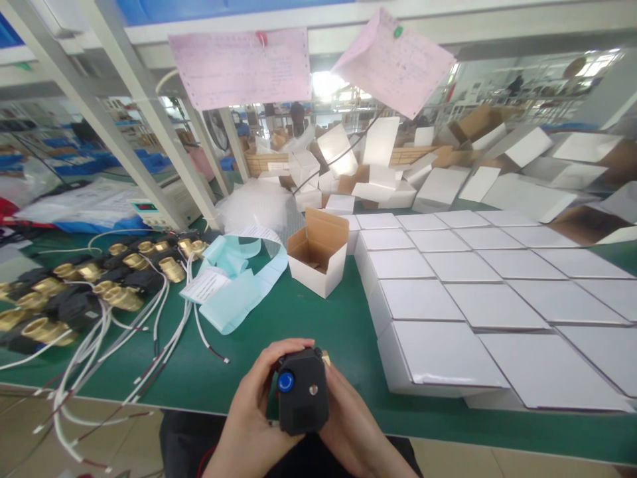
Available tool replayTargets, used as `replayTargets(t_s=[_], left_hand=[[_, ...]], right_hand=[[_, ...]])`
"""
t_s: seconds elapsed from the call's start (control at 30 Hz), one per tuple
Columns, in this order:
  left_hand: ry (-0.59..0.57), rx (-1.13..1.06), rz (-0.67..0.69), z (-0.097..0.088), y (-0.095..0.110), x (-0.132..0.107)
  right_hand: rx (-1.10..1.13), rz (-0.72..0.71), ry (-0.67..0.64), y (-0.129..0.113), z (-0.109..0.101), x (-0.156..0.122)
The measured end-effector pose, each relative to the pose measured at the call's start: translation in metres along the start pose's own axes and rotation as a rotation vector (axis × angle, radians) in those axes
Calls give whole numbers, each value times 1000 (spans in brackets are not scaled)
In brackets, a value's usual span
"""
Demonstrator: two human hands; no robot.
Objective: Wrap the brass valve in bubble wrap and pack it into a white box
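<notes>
Between both hands, at the table's front edge, is a black motorized valve point(302, 398) with a blue round knob and a bit of brass showing at its right. My left hand point(259, 405) wraps round its left side, thumb below and fingers over the top. My right hand point(348, 415) presses against its right side; some of those fingers are hidden behind the black housing. Beyond the hands stands an open white box point(318, 272) with brown inside. To its left lies a curled strip of light-blue labels point(239, 299).
Brass-and-black valves point(117, 295) with white cables point(164, 318) crowd the left side. Rows of closed white boxes point(438, 299) fill the right. Behind lie clear plastic bags point(256, 206) and a heap of open boxes point(442, 186). Pink sheets point(243, 70) hang from the shelf rail.
</notes>
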State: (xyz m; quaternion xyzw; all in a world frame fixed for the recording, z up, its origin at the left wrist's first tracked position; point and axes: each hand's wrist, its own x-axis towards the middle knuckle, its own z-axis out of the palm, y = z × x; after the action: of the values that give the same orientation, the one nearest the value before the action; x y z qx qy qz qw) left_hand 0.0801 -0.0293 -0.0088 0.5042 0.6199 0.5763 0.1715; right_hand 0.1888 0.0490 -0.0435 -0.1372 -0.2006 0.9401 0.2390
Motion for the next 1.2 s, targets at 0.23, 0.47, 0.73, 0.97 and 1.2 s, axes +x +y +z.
replayTargets(t_s=[0.23,0.47,0.73,0.97,1.2], left_hand=[[-8,21,-12,2,1,1],[5,2,-72,8,0,2],[5,-15,-186,7,-2,0],[-20,5,-87,3,-2,-1],[-16,-16,-44,3,4,-1]], right_hand=[[52,15,-10,-4,1,-2],[120,79,47,-16,12,-3],[130,76,51,-13,10,-2],[117,63,-7,-15,12,-2],[103,13,-57,-10,7,-3]])
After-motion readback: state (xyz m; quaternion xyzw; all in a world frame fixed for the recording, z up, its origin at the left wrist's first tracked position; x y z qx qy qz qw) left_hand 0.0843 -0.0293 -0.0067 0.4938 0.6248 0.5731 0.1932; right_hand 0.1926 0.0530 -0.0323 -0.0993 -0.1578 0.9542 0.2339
